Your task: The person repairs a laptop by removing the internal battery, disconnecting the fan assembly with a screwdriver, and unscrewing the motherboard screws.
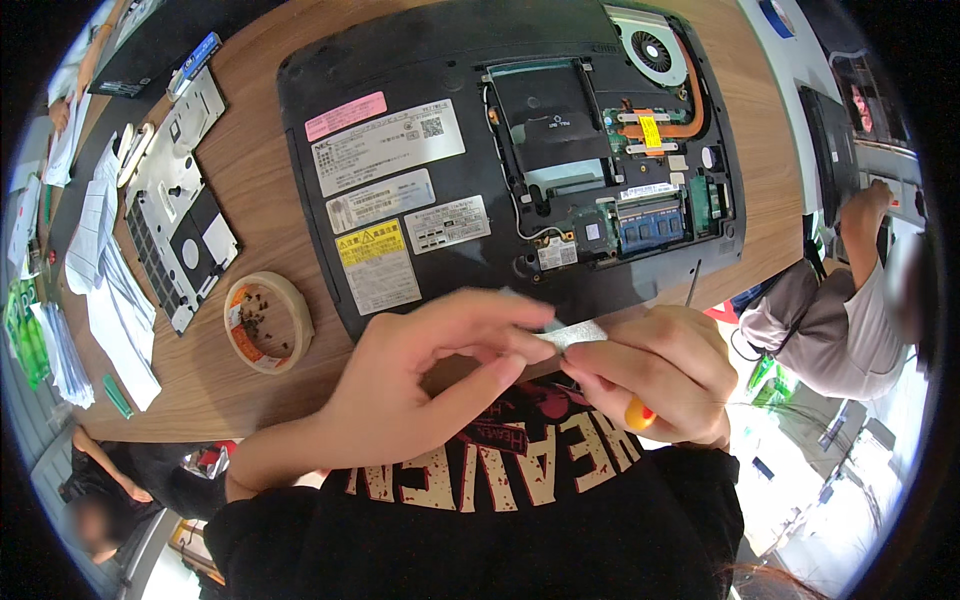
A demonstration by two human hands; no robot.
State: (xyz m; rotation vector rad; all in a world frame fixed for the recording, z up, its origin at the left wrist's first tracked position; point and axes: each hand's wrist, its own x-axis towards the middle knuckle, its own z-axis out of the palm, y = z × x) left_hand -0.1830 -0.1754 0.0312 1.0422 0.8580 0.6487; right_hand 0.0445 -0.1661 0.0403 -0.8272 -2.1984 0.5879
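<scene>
Close to my body, in front of the laptop, my two hands meet at a small flat silver-grey piece (578,335). The fingers of my left hand (430,365) touch its left end, slightly blurred; I cannot make out how firmly they grip it. My right hand (665,365) pinches the right end between thumb and fingers. A screwdriver with an orange-yellow handle (638,412) is also tucked in my right hand, its thin dark shaft pointing away. Just beyond lies an upside-down black laptop (540,275) with its fan, copper heat pipe and blue memory module exposed.
A roll of tape (302,350) at left holds several small screws inside its ring. Beyond it lie a removed laptop cover panel (165,225) and white papers (120,320). Another dark laptop (825,145) is at the right, near a seated person (840,330). Another person appears lower left.
</scene>
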